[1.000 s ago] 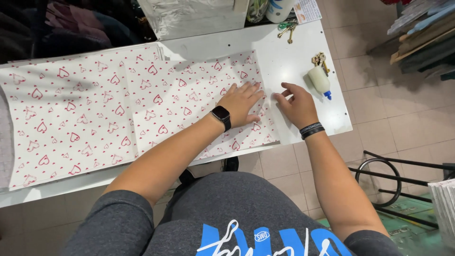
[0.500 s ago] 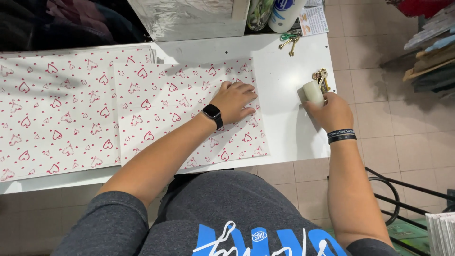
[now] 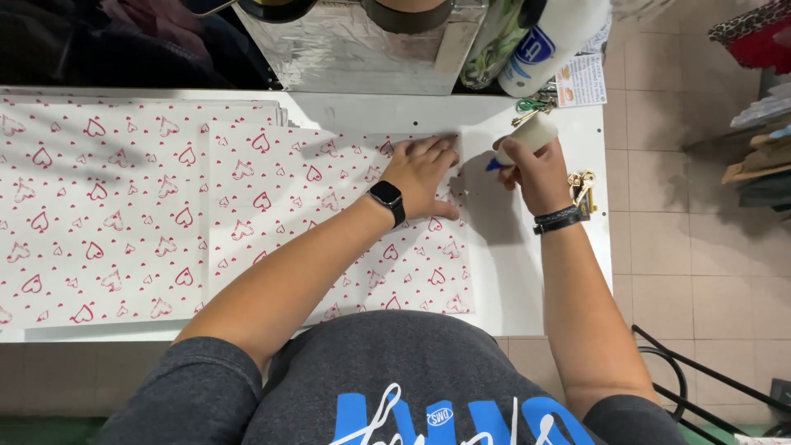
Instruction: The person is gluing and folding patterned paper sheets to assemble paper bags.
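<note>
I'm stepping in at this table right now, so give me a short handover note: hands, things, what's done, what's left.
Left hand: flat on the heart-print paper sheet, pressing near its far right corner.
Right hand: gripping a small glue bottle, blue tip pointed at the sheet's right edge.
Things: sheet lies on the white table, overlapping a stack of like sheets; keys by the right wrist.
Done: sheet laid out and held down.
Left: no glue visible on the edge yet; gluing appears still to do.
</note>
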